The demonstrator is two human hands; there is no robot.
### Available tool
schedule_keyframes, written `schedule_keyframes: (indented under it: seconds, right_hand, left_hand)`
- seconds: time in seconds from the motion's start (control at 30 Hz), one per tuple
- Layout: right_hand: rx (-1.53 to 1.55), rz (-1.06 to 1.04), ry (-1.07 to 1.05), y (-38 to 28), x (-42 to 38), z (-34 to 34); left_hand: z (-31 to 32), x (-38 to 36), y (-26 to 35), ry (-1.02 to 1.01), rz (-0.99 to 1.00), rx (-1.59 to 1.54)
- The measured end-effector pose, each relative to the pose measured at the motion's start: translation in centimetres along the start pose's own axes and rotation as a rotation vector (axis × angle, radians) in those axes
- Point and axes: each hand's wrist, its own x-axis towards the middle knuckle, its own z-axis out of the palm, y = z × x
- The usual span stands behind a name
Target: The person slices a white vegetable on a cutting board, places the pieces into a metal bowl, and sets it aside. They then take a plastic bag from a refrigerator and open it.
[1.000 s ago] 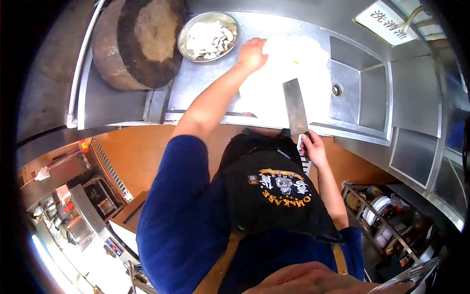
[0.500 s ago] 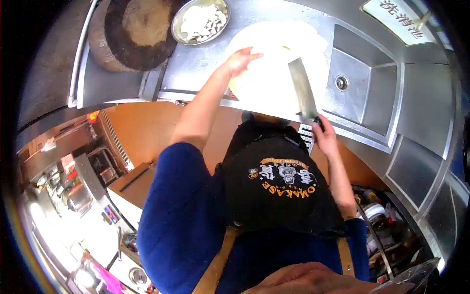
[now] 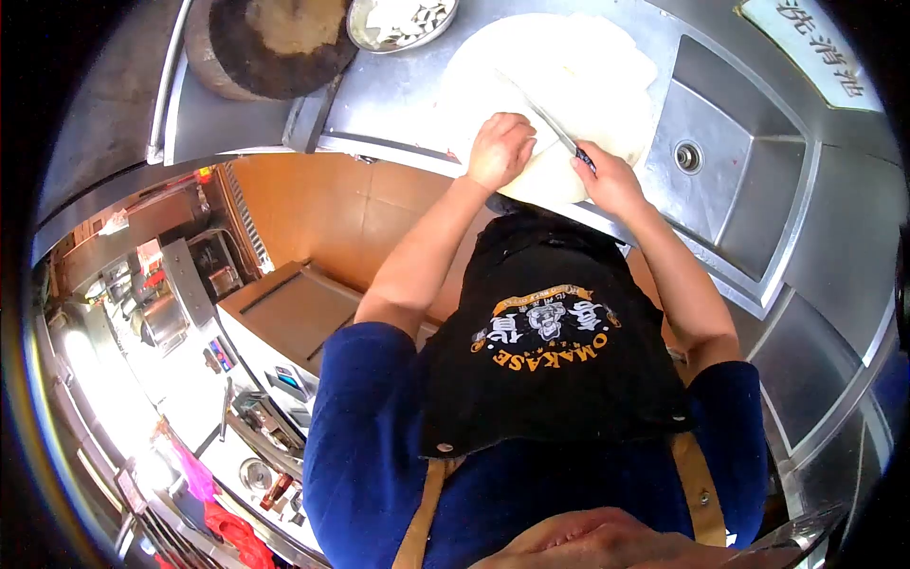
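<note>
My right hand (image 3: 611, 180) is wrapped round the black handle of a cleaver (image 3: 557, 127). The blade points away to the upper left over a round white cutting board (image 3: 607, 81), and its edge-on view makes it look thin. Close to the blade's left side, my left hand (image 3: 502, 152) rests on the board with its fingers curled under. Bright glare washes out the board's surface, so whatever lies beneath those fingers cannot be made out. Beyond the board's left side stands a metal bowl (image 3: 387, 45) with white, dark-edged cut pieces (image 3: 408, 19) in it.
A steel sink basin (image 3: 706, 175) is set into the counter (image 3: 379, 109) right of the board. At the far left sits a large round dark block or vessel (image 3: 275, 57) with a brown middle. A sign (image 3: 815, 52) hangs at the upper right.
My left hand has come back towards me and its fingers have curled. My right hand has moved forward onto the board, with the cleaver turned edge-on and its tip further left.
</note>
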Motion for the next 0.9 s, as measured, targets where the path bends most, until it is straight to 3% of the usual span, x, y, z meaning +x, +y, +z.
schedule_keyframes:
  seconds: [0.13,0.3,0.47,0.67,0.77,0.9]
  right_hand:
    - [-0.076,0.011,-0.026,-1.5,0.6,-1.7]
    - [-0.157,0.019,-0.091,-3.6,-1.9,-4.4]
    - [-0.119,-0.033,-0.041,-1.4,1.7,-0.7]
    - [-0.144,0.017,-0.071,-3.7,-0.1,-3.1]
    - [-0.156,-0.042,-0.006,-1.1,1.8,0.0]
    - [-0.18,-0.014,-0.065,-3.8,3.0,-1.8]
  left_hand:
    - [1.1,0.9,-1.0,-0.024,0.109,0.004]
    - [1.2,1.0,-1.2,-0.037,0.094,-0.02]
    - [1.3,1.0,-1.3,-0.008,0.084,-0.034]
    - [1.7,0.7,-1.5,0.053,0.076,-0.015]
    - [1.6,0.6,-1.5,0.053,0.081,-0.041]
    - [1.6,0.5,-1.7,0.059,0.065,-0.038]
